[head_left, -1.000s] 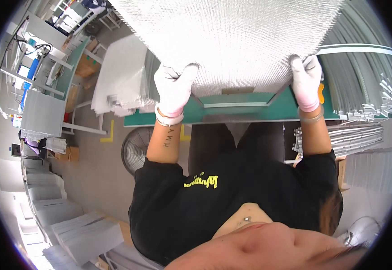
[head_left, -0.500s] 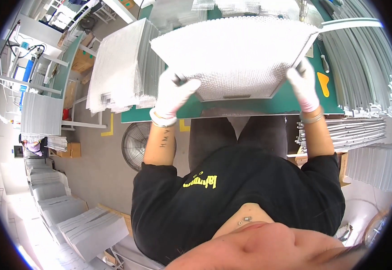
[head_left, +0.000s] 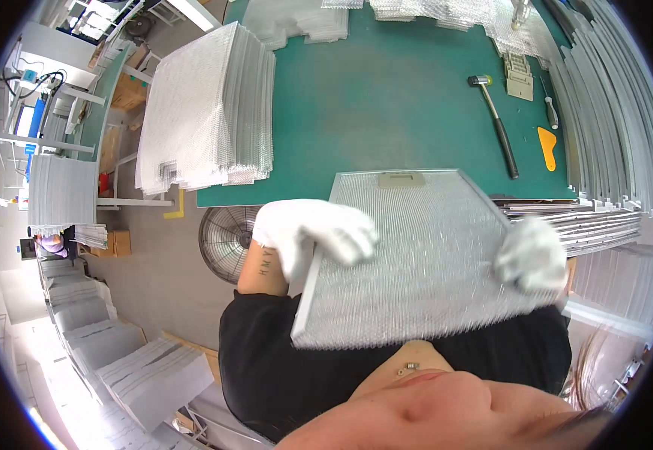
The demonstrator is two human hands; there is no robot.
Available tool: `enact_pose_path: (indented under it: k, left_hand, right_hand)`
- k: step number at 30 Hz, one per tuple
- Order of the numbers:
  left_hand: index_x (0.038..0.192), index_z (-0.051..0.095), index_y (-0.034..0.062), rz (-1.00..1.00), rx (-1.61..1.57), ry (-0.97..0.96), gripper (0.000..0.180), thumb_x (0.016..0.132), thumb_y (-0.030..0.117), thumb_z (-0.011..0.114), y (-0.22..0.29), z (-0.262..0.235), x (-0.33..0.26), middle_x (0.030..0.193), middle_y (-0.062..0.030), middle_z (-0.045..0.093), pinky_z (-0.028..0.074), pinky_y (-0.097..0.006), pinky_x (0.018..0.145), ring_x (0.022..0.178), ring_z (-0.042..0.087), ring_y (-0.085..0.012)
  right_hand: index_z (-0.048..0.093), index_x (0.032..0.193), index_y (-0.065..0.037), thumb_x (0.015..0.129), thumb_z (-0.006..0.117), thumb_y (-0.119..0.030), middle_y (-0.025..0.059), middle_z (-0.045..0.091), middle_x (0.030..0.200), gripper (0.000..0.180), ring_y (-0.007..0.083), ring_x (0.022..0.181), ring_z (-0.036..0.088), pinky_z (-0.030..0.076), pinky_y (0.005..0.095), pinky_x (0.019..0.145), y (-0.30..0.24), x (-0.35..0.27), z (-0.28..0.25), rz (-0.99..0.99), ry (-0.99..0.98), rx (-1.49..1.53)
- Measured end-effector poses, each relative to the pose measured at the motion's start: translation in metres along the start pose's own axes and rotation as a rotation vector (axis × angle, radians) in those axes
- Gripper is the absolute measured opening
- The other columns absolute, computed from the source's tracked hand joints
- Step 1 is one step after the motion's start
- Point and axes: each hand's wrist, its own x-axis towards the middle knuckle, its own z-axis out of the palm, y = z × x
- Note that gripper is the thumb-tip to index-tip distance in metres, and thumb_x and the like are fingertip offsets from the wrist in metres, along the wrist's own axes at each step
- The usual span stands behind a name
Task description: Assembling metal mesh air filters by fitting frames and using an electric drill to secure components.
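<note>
A framed silver mesh filter panel (head_left: 416, 247) slopes from the table's near edge back against my chest. Thin metal bars edge its far side and sides, while the mesh edge nearest me looks bare. A tan label plate sits on its far bar. My left hand (head_left: 319, 231), in a white glove, grips the left side, fingers over the mesh and thumb outside the frame. At the right side my gloved right hand (head_left: 533, 257), blurred by motion, is closed round the edge. A pale strip (head_left: 612, 318) sticks out beyond the panel's near right corner.
On the green table (head_left: 386, 97) lie a mallet (head_left: 500, 131), a screwdriver (head_left: 550, 109) and an orange scraper (head_left: 546, 148). Mesh sheets (head_left: 191, 105) are stacked at left. Long metal strips (head_left: 612, 112) fill the right side. A floor fan (head_left: 225, 244) stands below the table.
The panel has swung from above the table toward me, its bare mesh edge now at my chest. Both hands came nearer, and the tabletop tools are uncovered.
</note>
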Motion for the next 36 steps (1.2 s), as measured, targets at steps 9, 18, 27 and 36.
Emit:
enact_pose_path:
  k: [9, 18, 27, 36]
  left_hand:
    - [0.143, 0.049, -0.0045, -1.01, 0.835, 0.123, 0.064, 0.1, 0.043, 0.049, -0.046, -0.007, 0.017, 0.153, -0.0218, 0.044, 0.024, -0.05, 0.122, 0.145, 0.038, -0.0354]
    - [0.111, 0.072, -0.0029, 0.111, 0.323, 0.88, 0.042, 0.086, 0.031, 0.073, 0.045, 0.017, 0.052, 0.109, -0.0254, 0.07, 0.055, -0.043, 0.09, 0.099, 0.068, -0.0376]
    - [0.098, 0.064, -0.0006, 0.152, 0.985, 1.61, 0.02, 0.083, -0.001, 0.077, 0.036, -0.023, 0.084, 0.095, -0.0071, 0.07, 0.05, -0.025, 0.075, 0.082, 0.063, -0.0101]
    - [0.091, 0.062, 0.0023, 0.078, 1.021, 1.65, 0.021, 0.08, 0.004, 0.08, 0.04, -0.012, 0.076, 0.089, -0.0063, 0.07, 0.046, -0.022, 0.065, 0.075, 0.06, -0.008]
  right_hand:
    - [0.029, 0.052, -0.013, 0.046, 0.06, -0.017, 0.012, 0.06, 0.065, 0.032, 0.0112, 0.046, 0.053, 0.027, 0.0215, 0.031, -0.016, 0.002, 0.019, 0.047, -0.13, -0.007]
    - [0.049, 0.071, -0.006, 0.095, 0.068, -0.027, 0.0094, 0.057, 0.071, 0.037, 0.0193, 0.064, 0.056, 0.042, 0.0315, 0.056, 0.038, 0.015, 0.008, 0.475, 0.49, -0.262]
    - [0.001, 0.155, 0.004, 0.06, 0.096, -0.03, 0.027, 0.052, 0.138, 0.138, 0.036, 0.123, 0.059, 0.049, 0.0416, 0.103, 0.13, -0.126, 0.083, 1.038, 0.56, -0.845]
    - [0.056, 0.129, 0.001, 0.083, 0.081, -0.016, 0.0081, 0.067, 0.118, 0.055, 0.0128, 0.102, 0.063, 0.05, 0.0295, 0.091, 0.09, -0.022, -0.012, 0.903, 0.861, -0.116]
